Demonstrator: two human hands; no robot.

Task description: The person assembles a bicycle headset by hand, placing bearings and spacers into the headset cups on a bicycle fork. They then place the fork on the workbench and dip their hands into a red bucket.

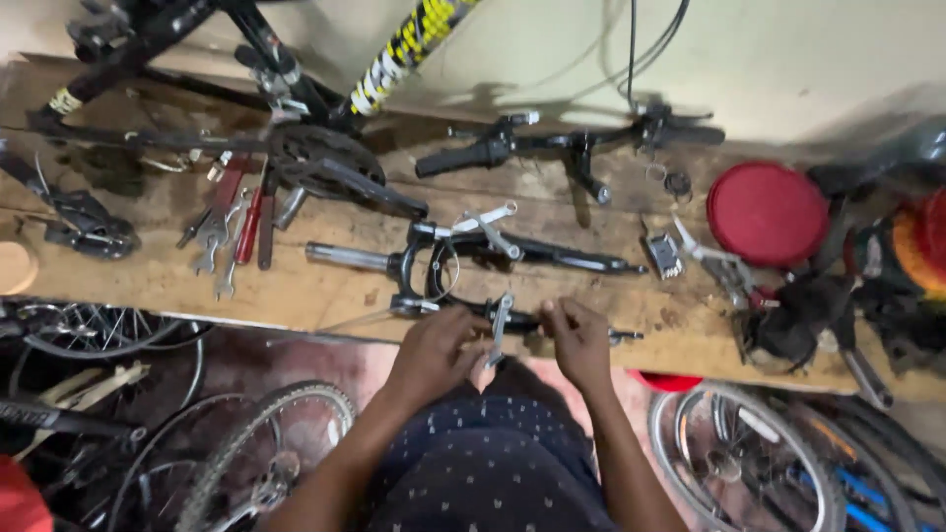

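A black bicycle suspension fork (463, 266) lies across the wooden workbench (325, 286), steerer tube to the left, legs to the right. My left hand (434, 350) grips the near fork leg at the bench's front edge. My right hand (576, 340) is closed around the same leg further right. A silver brake arm (500, 325) stands up from the leg between my two hands. Another silver brake arm (488, 225) sits on the far leg.
Spanners and red-handled tools (232, 232) lie at left by a crankset (325, 163). Black handlebars (567, 143) lie at the back, a round red lid (767, 212) at right. Bicycle wheels (246, 453) stand below the bench on both sides.
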